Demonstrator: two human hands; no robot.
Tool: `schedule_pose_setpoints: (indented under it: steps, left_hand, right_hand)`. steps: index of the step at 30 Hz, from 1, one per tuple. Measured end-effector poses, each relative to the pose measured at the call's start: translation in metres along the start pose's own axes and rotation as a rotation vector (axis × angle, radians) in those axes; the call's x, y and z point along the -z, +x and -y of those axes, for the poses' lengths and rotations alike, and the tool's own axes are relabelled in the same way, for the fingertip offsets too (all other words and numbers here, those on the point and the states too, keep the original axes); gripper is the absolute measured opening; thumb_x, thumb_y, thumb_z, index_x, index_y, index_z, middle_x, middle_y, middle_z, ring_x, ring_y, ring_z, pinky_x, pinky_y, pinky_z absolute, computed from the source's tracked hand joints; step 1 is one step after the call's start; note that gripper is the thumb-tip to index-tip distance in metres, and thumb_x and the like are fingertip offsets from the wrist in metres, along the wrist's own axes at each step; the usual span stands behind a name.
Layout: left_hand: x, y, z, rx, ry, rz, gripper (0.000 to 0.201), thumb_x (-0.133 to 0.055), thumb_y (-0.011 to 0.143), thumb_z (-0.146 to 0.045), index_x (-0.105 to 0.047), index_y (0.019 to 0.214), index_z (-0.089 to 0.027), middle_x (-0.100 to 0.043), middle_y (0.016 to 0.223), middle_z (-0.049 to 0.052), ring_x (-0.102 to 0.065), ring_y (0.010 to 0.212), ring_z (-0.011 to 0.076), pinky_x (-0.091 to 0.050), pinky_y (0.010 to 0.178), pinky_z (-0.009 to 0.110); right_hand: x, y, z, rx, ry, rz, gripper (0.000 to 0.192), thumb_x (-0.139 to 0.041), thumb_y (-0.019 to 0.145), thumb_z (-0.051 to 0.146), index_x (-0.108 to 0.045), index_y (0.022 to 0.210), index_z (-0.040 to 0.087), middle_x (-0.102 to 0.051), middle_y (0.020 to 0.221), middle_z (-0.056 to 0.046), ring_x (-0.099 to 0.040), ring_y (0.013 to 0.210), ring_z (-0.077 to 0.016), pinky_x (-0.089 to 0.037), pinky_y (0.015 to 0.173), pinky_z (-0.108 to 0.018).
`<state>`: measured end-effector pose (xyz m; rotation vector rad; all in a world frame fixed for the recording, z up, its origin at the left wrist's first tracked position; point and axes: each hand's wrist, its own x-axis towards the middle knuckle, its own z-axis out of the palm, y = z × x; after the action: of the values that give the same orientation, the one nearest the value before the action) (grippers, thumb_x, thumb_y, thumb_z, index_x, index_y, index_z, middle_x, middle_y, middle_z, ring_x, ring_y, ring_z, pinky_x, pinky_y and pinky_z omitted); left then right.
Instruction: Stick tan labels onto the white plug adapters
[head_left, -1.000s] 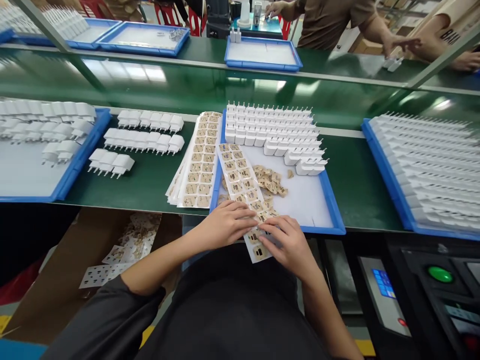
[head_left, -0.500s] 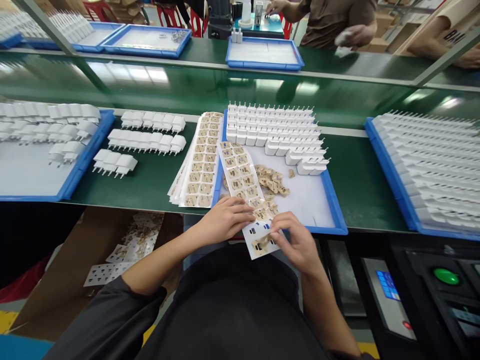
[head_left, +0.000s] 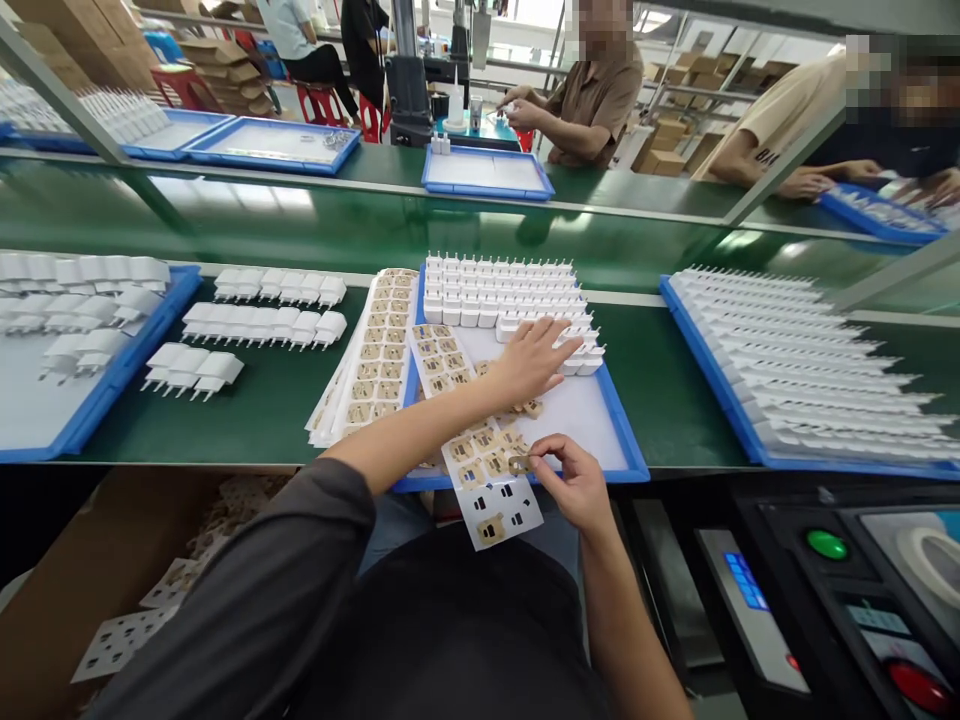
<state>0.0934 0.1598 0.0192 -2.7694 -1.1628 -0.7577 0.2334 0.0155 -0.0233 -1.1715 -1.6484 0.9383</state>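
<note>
My left hand (head_left: 531, 360) is stretched over the tray, fingers spread and open, at the front rows of white plug adapters (head_left: 469, 312); whether it touches one I cannot tell. My right hand (head_left: 574, 482) pinches a small tan sticker (head_left: 519, 464) between thumb and fingertips, just above the sticker sheet (head_left: 489, 508). That sheet lies slantwise over the near edge of the blue tray (head_left: 630, 462), its lower end bare white with dark cutouts and one tan piece. Loose tan scraps (head_left: 532, 408) lie beneath my left forearm. A stack of sticker sheets (head_left: 381, 360) is left of the tray.
Rows of adapters (head_left: 264, 325) lie on the green bench at left, beside another blue tray (head_left: 112, 395). A full adapter tray (head_left: 810, 380) stands at right. Below are a cardboard box (head_left: 142, 540) of used sheets and a machine with a green button (head_left: 827, 544). People work across the bench.
My left hand has left the sticker sheet and moved forward to the adapters. My right hand now holds a sticker off the sheet. The view has tilted up, showing more of the far side.
</note>
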Motion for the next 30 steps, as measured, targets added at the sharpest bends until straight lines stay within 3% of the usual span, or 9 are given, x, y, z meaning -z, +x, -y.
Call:
schedule_pose_setpoints:
  steps: [2, 5, 9, 12, 15, 18, 20, 24, 30]
  left_hand:
    - [-0.014, 0.022, -0.010, 0.005, 0.081, 0.001, 0.052, -0.073, 0.085, -0.025, -0.058, 0.133, -0.011, -0.040, 0.158, 0.024, -0.038, 0.143, 0.0399, -0.033, 0.113, 0.054]
    - [-0.025, 0.036, -0.024, 0.044, 0.113, 0.025, 0.029, -0.064, 0.087, -0.015, -0.065, 0.115, -0.010, -0.038, 0.159, 0.024, -0.038, 0.144, 0.0396, -0.033, 0.112, 0.054]
    - [-0.008, 0.025, -0.028, 0.083, -0.104, 0.049, 0.022, -0.060, 0.087, -0.011, -0.062, 0.109, -0.013, -0.057, 0.142, 0.020, -0.051, 0.131, 0.0356, -0.043, 0.102, 0.048]
    - [0.025, -0.009, -0.020, 0.207, -0.570, 0.078, 0.030, -0.074, 0.083, -0.030, -0.057, 0.105, -0.018, -0.067, 0.112, 0.011, -0.063, 0.103, 0.0260, -0.052, 0.089, 0.039]
    - [0.053, -0.060, -0.011, 0.399, -1.095, 0.032, 0.051, -0.081, 0.077, -0.041, -0.051, 0.114, -0.022, -0.065, 0.111, 0.008, -0.066, 0.093, 0.0202, -0.056, 0.079, 0.033]
    - [0.062, -0.112, -0.006, 0.544, -1.419, -0.062, 0.063, -0.084, 0.075, -0.042, -0.049, 0.125, -0.025, -0.065, 0.109, 0.007, -0.068, 0.094, 0.0198, -0.058, 0.078, 0.031]
    - [0.060, -0.138, -0.003, 0.606, -1.537, -0.107, 0.058, -0.083, 0.076, -0.044, -0.053, 0.123, -0.025, -0.065, 0.106, 0.006, -0.068, 0.089, 0.0184, -0.058, 0.076, 0.031]
    - [0.057, -0.170, 0.003, 0.570, -1.516, -0.147, 0.043, -0.086, 0.076, -0.039, -0.061, 0.106, -0.020, -0.065, 0.103, 0.006, -0.067, 0.091, 0.0178, -0.057, 0.078, 0.028]
    - [0.061, -0.183, -0.004, 0.553, -1.177, -0.178, 0.042, -0.081, 0.082, -0.032, -0.062, 0.118, -0.024, -0.065, 0.117, 0.010, -0.065, 0.109, 0.0217, -0.056, 0.089, 0.034]
  right_hand:
    - [0.000, 0.000, 0.000, -0.009, -0.021, -0.013, 0.008, -0.064, 0.091, 0.029, -0.067, 0.087, 0.023, -0.070, 0.082, -0.002, -0.065, 0.079, -0.0188, -0.051, 0.075, -0.031]
    - [0.000, -0.001, -0.002, -0.012, -0.041, -0.022, 0.009, -0.064, 0.091, 0.030, -0.067, 0.088, 0.023, -0.070, 0.083, -0.002, -0.065, 0.079, -0.0191, -0.052, 0.076, -0.032]
    - [-0.001, -0.001, -0.006, -0.002, -0.007, -0.030, 0.008, -0.065, 0.091, 0.031, -0.068, 0.090, 0.023, -0.070, 0.084, -0.003, -0.066, 0.082, -0.0194, -0.052, 0.078, -0.032]
    - [-0.001, 0.001, -0.005, 0.020, 0.095, -0.080, 0.007, -0.068, 0.091, 0.030, -0.068, 0.089, 0.023, -0.070, 0.085, -0.004, -0.067, 0.084, -0.0198, -0.054, 0.079, -0.033]
    - [-0.004, 0.004, 0.004, 0.044, 0.226, -0.119, 0.006, -0.069, 0.090, 0.029, -0.067, 0.088, 0.023, -0.068, 0.084, -0.003, -0.066, 0.083, -0.0192, -0.056, 0.078, -0.033]
    - [-0.013, 0.009, 0.024, 0.096, 0.341, -0.035, 0.003, -0.069, 0.091, 0.025, -0.067, 0.089, 0.024, -0.067, 0.083, -0.002, -0.066, 0.081, -0.0182, -0.055, 0.074, -0.032]
    - [-0.022, 0.014, 0.038, 0.136, 0.395, 0.072, 0.003, -0.068, 0.091, 0.023, -0.067, 0.090, 0.024, -0.067, 0.082, -0.002, -0.065, 0.081, -0.0182, -0.055, 0.074, -0.032]
    - [-0.041, 0.023, 0.054, 0.154, 0.433, 0.161, 0.003, -0.068, 0.092, 0.023, -0.067, 0.090, 0.025, -0.067, 0.084, -0.002, -0.065, 0.081, -0.0179, -0.054, 0.075, -0.032]
    - [-0.050, 0.024, 0.055, 0.108, 0.406, 0.166, 0.003, -0.067, 0.093, 0.024, -0.067, 0.090, 0.025, -0.066, 0.084, -0.002, -0.064, 0.082, -0.0177, -0.054, 0.074, -0.030]
